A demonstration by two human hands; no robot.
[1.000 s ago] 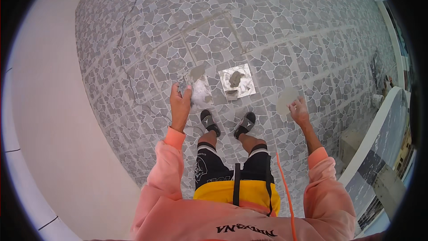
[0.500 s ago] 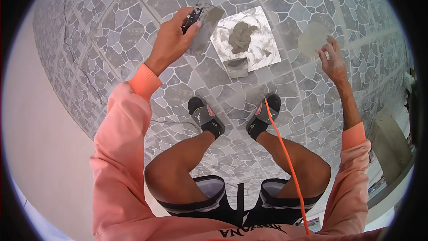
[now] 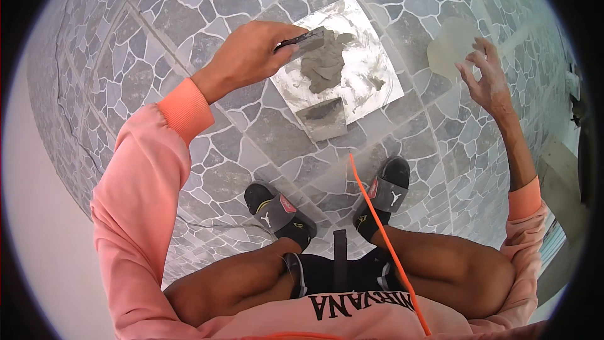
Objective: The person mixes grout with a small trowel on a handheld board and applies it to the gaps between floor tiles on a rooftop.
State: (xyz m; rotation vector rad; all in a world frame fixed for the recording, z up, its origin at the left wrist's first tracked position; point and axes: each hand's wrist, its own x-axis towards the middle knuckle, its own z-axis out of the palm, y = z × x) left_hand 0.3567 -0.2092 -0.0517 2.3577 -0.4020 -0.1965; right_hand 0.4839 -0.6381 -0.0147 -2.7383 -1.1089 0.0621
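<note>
My left hand [image 3: 248,53] grips a dark-handled putty knife [image 3: 308,40], its blade smeared with grey paste. The blade is over the grey paste heap [image 3: 323,66], and I cannot tell whether it touches. The heap lies on a white square board [image 3: 385,91] streaked with paste. A second flat blade [image 3: 326,127], partly coated in grey, rests at the board's near corner. Off to the right, my right hand [image 3: 489,82] is raised with bent fingers apart and nothing in them. Its fingertips look dusty.
The floor [image 3: 220,173] has a grey stone pattern with white lines. A pale rounded patch [image 3: 450,47] shows beside my right hand. An orange cord [image 3: 384,233] hangs between my legs. My sandalled feet are just this side of the board. A pale wall [image 3: 60,226] stands left.
My left hand has brought the putty knife right, from beside the board to above the paste heap. I have crouched lower, with knees spread. My right hand's fingers have opened wider.
</note>
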